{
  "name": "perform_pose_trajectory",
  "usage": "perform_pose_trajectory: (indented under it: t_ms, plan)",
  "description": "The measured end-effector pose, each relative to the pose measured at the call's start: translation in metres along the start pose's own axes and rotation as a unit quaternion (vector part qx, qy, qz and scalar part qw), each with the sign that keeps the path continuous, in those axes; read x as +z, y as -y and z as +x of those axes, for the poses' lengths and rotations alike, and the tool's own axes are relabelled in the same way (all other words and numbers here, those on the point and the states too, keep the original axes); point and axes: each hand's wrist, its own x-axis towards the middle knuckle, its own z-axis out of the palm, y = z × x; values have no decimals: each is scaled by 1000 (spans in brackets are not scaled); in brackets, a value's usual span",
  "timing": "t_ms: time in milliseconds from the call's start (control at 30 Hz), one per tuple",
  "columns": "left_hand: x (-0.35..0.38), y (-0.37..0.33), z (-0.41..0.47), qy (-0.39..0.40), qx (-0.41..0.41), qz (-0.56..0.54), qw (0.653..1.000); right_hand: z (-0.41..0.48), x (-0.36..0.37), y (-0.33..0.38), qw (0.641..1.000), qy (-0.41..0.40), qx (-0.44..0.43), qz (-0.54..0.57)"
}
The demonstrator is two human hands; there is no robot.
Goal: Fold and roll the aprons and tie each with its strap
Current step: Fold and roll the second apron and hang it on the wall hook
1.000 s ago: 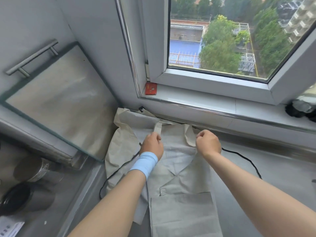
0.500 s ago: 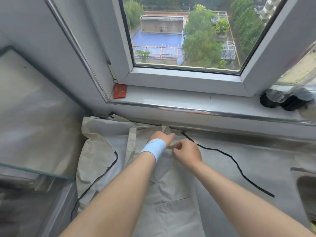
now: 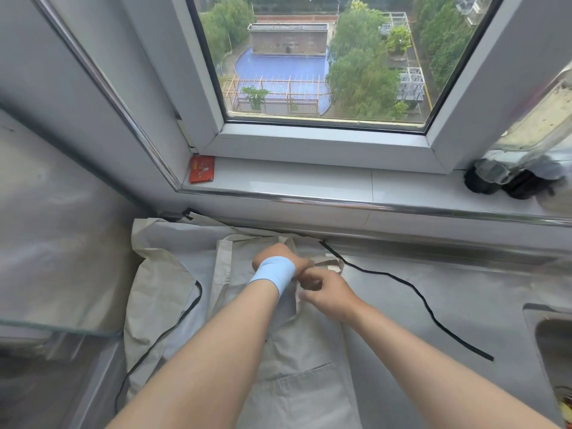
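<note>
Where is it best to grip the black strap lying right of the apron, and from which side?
Probably pinch the black strap near its free end, from above with the right hand: it lies flat and uncovered on the counter, that end nearest the person.

left hand [image 3: 274, 253]: fingertips hidden behind own wrist | apron [image 3: 303, 366]: hem cropped below both forearms | sink [image 3: 532, 317], right of right hand [image 3: 331, 294]: cropped | dark objects [image 3: 510, 178], far right: blurred
</note>
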Motion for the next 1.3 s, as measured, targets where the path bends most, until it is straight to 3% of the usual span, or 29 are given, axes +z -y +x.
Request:
perform_pose_trajectory:
  t_ms: [133,233,400,467,533,633,767,833,1000,1167,1300]
  plan:
    - [3,2,3,-22,-13,13,1000,2,9,3,1000,8,-2,27]
    - [2,10,8,-34,-34,-116,992,5,9,0,998,-38,46,30]
    - [-11,28,28,-57,-50,-430,899,7,7,-2,994,-50,72,-60]
    - [-19,32,23,-39,-60,-514,855,8,9,-3,993,-58,78,-62]
    - [-22,35,21,2,-47,-544,838,9,12,-1,993,-57,89,-54]
    - [-14,40,21,7,19,-533,846,12,13,8,990,-83,91,-71]
    - [1,57,2,-182,101,-401,892,16,15,12,970,-131,91,-182]
    - [15,67,-20,-216,154,-325,908,10,17,6,961,-163,46,-221]
    - [64,102,-69,-173,241,-146,944,-39,28,-12,940,-136,-87,-301]
    - [104,142,-113,-183,294,-47,937,-95,37,-34,892,-121,-216,-378]
    - [132,166,-139,-119,316,38,940,-128,52,-49,869,-81,-230,-431]
